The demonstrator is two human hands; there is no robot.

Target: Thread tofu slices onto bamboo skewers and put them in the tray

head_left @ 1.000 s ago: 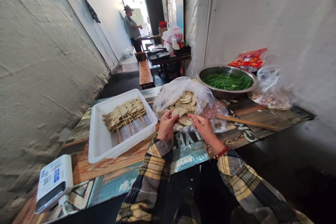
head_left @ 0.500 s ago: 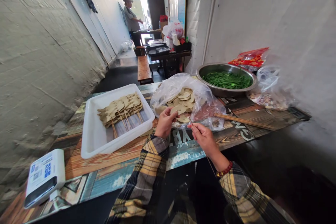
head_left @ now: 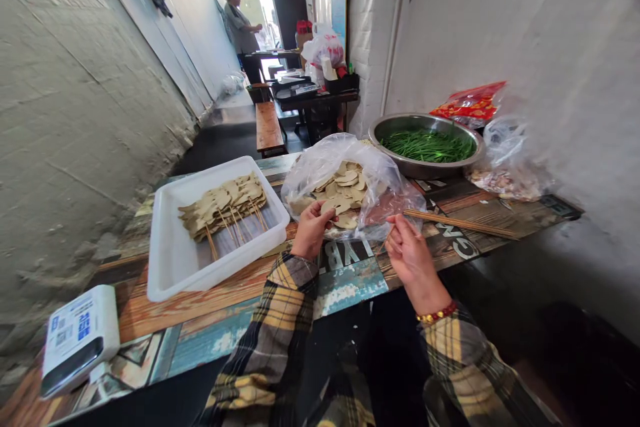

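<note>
In the head view, a white rectangular plastic tray (head_left: pixel 173 277) stands toward the left end of the wood-patterned table (head_left: pixel 350 287), holding flat beige slices threaded in layers (head_left: pixel 223 205) on thin sticks whose bare ends point to the near edge. Midway along the table, a crumpled clear plastic bag (head_left: pixel 320 157) lies open toward the near edge, full of loose round beige slices (head_left: pixel 350 180). The left hand (head_left: pixel 310 232) pinches one beige slice (head_left: pixel 338 205) at its mouth. The right hand (head_left: pixel 411 257), apart from the left, has its fingertips closed on a thin stick (head_left: pixel 387 239), mostly hidden. By the far edge, right of the bag, a round steel bowl (head_left: pixel 425 168) holds long green stalks (head_left: pixel 427 145); a knotted clear bag (head_left: pixel 510 173) of pale pinkish pieces sits toward the right end.
</note>
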